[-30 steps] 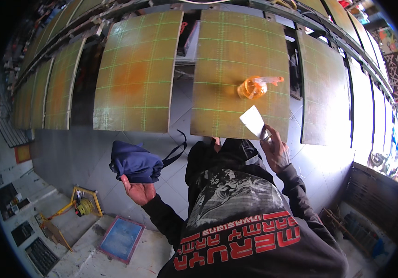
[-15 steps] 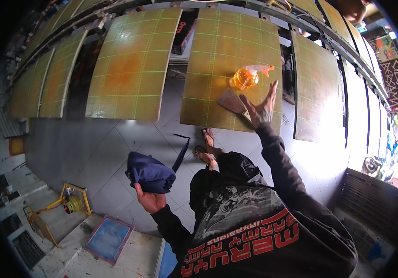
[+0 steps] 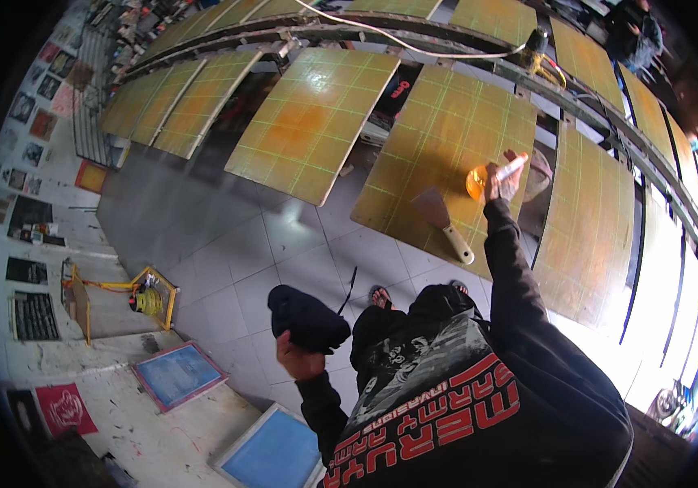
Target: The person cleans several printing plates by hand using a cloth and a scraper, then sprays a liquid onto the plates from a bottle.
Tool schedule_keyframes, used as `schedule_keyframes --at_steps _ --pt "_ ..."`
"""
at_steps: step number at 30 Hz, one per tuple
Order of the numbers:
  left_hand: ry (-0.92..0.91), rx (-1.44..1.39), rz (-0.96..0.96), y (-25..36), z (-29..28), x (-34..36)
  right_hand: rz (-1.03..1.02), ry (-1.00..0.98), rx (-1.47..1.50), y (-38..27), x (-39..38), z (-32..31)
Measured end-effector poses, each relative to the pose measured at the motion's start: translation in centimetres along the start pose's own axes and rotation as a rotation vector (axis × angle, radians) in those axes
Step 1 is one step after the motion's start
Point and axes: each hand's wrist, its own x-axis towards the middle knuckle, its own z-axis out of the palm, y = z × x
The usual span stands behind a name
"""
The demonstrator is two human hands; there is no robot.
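Observation:
My left hand (image 3: 298, 358) holds a folded dark navy cloth (image 3: 306, 317) from below, out over the floor. A strap-like end of the cloth trails to the right. Over a tilted yellow-green board (image 3: 414, 154) with bright green grid lines, my right hand (image 3: 503, 182) is closed round the neck of a spray bottle (image 3: 476, 185). Orange liquid fills its round body, and the pale trigger head sticks out past my fingers. Left of the bottle lies a scraper (image 3: 432, 208) with a flat metal blade and a pale handle pointing toward me.
More gridded boards (image 3: 308, 122) stand in rows on both sides, along a metal rail (image 3: 601, 118). Framed blue screens (image 3: 178, 374) lie on the white table behind left, near a yellow frame (image 3: 154, 297). Another person (image 3: 637, 37) is at the far right.
My right hand, open beside the bottle before, has closed round its neck. The view has shifted, and the scraper's handle now shows fully. The cloth stays in my left hand.

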Motion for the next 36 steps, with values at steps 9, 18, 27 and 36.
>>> schedule_keyframes --at_steps 9,18,27,36 --pt "0.188 0.672 0.275 -23.6 0.7 5.8 0.307 -0.662 0.373 -4.9 3.1 -11.7" --pt "0.176 0.977 0.527 -33.7 2.9 9.0 0.073 -0.746 -0.132 -3.8 -2.4 -17.8" --pt "0.217 1.804 0.607 -35.5 7.9 6.9 -0.086 -0.751 -0.169 -0.5 -3.0 -19.4" --pt "0.040 1.101 0.376 -29.9 6.1 8.2 0.084 -0.934 -0.124 -5.3 -2.2 -17.6"
